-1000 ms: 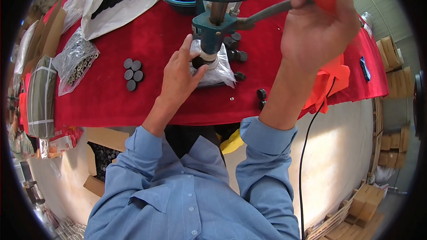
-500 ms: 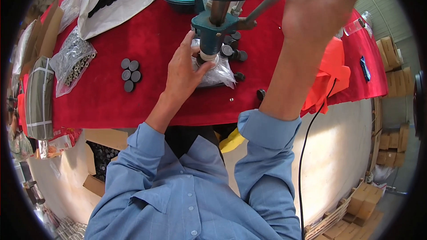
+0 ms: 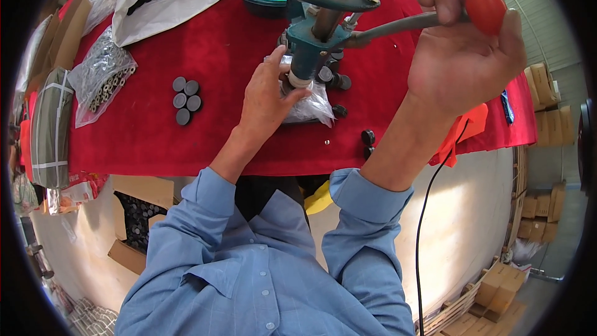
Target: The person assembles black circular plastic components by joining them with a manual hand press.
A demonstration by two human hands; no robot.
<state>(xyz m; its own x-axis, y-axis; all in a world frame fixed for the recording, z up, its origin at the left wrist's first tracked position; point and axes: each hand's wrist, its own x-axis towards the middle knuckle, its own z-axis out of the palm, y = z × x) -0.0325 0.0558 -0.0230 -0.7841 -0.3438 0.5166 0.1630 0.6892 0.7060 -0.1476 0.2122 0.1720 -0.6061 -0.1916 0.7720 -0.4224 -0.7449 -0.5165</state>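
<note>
A teal hand press (image 3: 308,56) with a pale tip (image 3: 300,81) stands on the red-covered table. My left hand (image 3: 264,99) is at its foot, thumb and fingers curled around the tip. What they pinch under it is hidden. My right hand (image 3: 457,62) is wrapped around the press's grey lever (image 3: 398,27), close to its red ball knob (image 3: 485,11). A clear plastic bag (image 3: 311,111) lies beneath the press. Dark round caps (image 3: 341,81) are scattered just right of it. Several more caps (image 3: 180,101) sit grouped left of my left hand.
A teal basin (image 3: 255,4) of black parts and a white sack (image 3: 140,22) are at the back. At left lie a bag of metal pieces (image 3: 102,81) and a strapped bundle (image 3: 51,130). Orange cloth (image 3: 467,127) and a black cable (image 3: 423,224) are on the right.
My right hand has come nearer and to the right, swinging the lever from a steep slant to almost level. My left hand stays at the press tip. The whole view has shifted slightly.
</note>
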